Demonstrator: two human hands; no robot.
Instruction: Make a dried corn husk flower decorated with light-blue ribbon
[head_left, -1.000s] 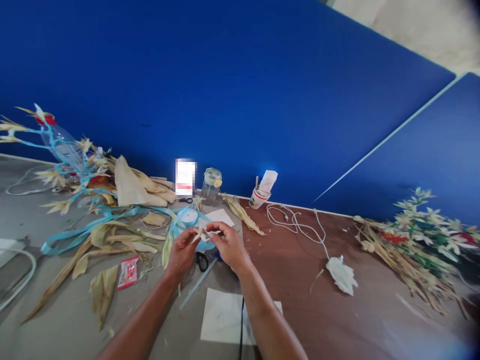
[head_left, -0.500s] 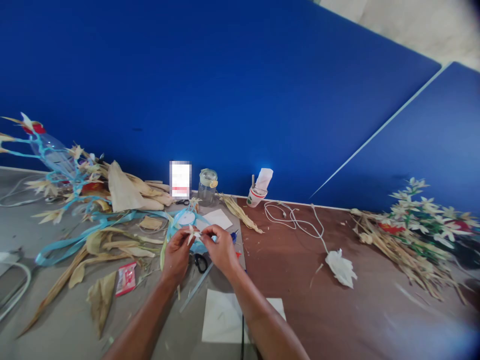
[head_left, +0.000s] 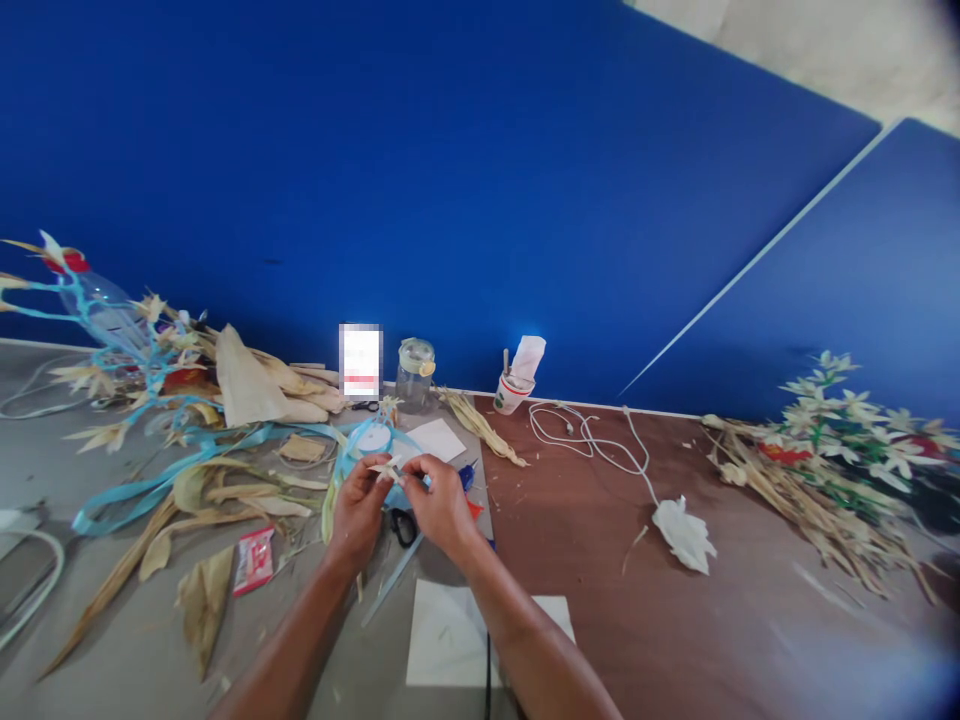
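Between my two hands is a small cream-coloured flower (head_left: 385, 468) that looks made of dried husk. The fingers of my left hand (head_left: 360, 510) pinch it from the left. My right hand (head_left: 439, 500) is closed at its right side, fingertips close to those of the left. A roll of light blue ribbon (head_left: 373, 437) lies just behind the hands. Black-handled scissors (head_left: 403, 527) rest on the table below and between my wrists. A blue tool (head_left: 467, 476) with an orange-red part, its kind unclear, is partly hidden behind my right hand.
Dried husks (head_left: 277, 385) and a blue-stemmed flower branch (head_left: 150, 370) crowd the left. Along the blue partition stand a glass jar (head_left: 415, 375) and a paper cup (head_left: 513, 393). A white cable (head_left: 600, 448), crumpled tissue (head_left: 684, 535) and a white-flowered bunch (head_left: 847, 430) are to the right.
My fingers have turned the small flower, so it now lies more sideways and less of its star shape shows. Both hands stay in nearly the same place.
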